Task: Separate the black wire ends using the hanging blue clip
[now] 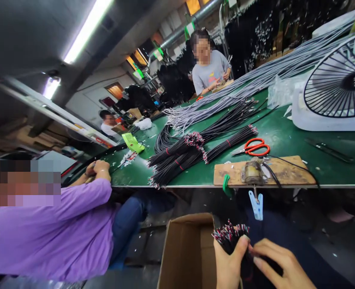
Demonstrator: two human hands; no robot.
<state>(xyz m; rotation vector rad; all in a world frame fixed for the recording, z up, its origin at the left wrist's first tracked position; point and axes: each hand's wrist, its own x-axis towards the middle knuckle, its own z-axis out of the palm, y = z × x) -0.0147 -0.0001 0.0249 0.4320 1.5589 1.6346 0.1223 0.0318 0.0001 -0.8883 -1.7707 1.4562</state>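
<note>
The left hand [230, 267] is wrapped around a bundle of black wires [227, 241]; the right hand [285, 263] is narrowed against its side, its grip unclear. A cardboard box [181, 257] stands just left of the left hand.

Left fingers [241, 248] grip black wires [229, 237]; right fingers [269, 249] just beside.

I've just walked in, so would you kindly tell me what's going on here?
A person's left hand grips a bundle of black cables with coloured wire ends, next to an open cardboard box. The right hand has its fingers at the bundle's side. More black cable bundles lie on the green table, near orange-handled scissors.
</note>
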